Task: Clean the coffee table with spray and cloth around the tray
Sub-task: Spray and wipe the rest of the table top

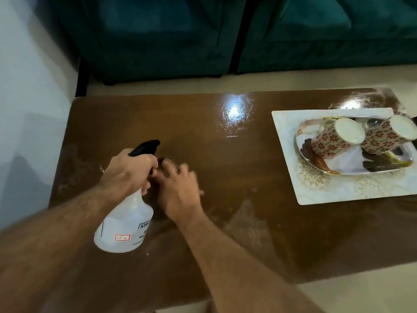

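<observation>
My left hand [128, 170] grips the neck and black trigger head of a white translucent spray bottle [126, 222], held tilted above the left part of the brown coffee table [225, 168]. Just to its right, my right hand [180, 188] presses down on a dark brown cloth [165, 159]. The hand is blurred and hides most of the cloth. The white patterned tray [291, 154] sits at the table's right end, well apart from both hands. Pale smears show on the wood near the front and left.
On the tray rests a smaller decorated dish [352, 169] with two flower-patterned mugs [334, 141] [388, 136] lying on it. A teal sofa [158, 41] stands behind the table. A pale wall [27, 109] is on the left. A lamp glare [234, 111] reflects mid-table.
</observation>
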